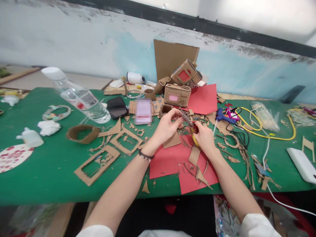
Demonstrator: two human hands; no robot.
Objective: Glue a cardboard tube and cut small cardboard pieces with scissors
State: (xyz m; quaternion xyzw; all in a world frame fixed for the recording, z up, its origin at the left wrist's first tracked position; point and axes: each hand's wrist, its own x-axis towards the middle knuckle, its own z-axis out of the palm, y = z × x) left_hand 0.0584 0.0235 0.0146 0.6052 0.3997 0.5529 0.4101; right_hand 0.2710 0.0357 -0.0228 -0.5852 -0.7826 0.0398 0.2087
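My right hand point(203, 138) is closed round the handles of a pair of scissors point(186, 118), whose blades point up and left. Close by the blades, my left hand point(169, 126) has its thumb and fingers pinched together; what lies between them is too small to make out. Below both hands are sheets of red paper point(163, 159), strewn with torn cardboard strips point(201, 177). Behind them stands a cardboard camera model point(177, 94), and a larger cardboard box model point(186, 74) with a red panel leans further back.
A water bottle point(80, 98), a black case point(117, 107) and a cardboard ring point(82, 133) stand left. Cut cardboard frames point(97, 164) lie nearer. A blue glue gun point(224, 116), yellow cable point(278, 138) and white power bank point(301, 164) are right, on the green table point(56, 177).
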